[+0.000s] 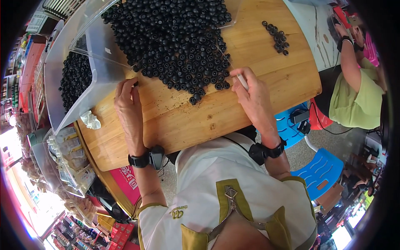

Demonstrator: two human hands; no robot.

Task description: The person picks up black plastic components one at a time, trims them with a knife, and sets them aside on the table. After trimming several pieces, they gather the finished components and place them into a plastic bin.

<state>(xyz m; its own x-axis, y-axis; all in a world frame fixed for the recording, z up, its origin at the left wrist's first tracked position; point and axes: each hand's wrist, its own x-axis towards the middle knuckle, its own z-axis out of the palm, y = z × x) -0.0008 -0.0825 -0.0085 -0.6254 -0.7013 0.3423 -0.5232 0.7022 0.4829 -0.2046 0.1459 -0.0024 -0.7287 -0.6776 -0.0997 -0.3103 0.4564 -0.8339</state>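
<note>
A large heap of small round black cap-like parts covers the far middle of the wooden table. At the heap's left edge, my left hand is closed in a pinch, with one black part at its fingertips. My right hand grips a slim white stick-like tool just right of the heap; the tool's working end cannot be made out. Between my hands, a few black parts lie at the near edge of the heap.
A clear plastic bin with more black parts stands at the left. Beside it lies a crumpled white tissue. A small separate group of black parts sits far right. Blue stools and another person are on the right.
</note>
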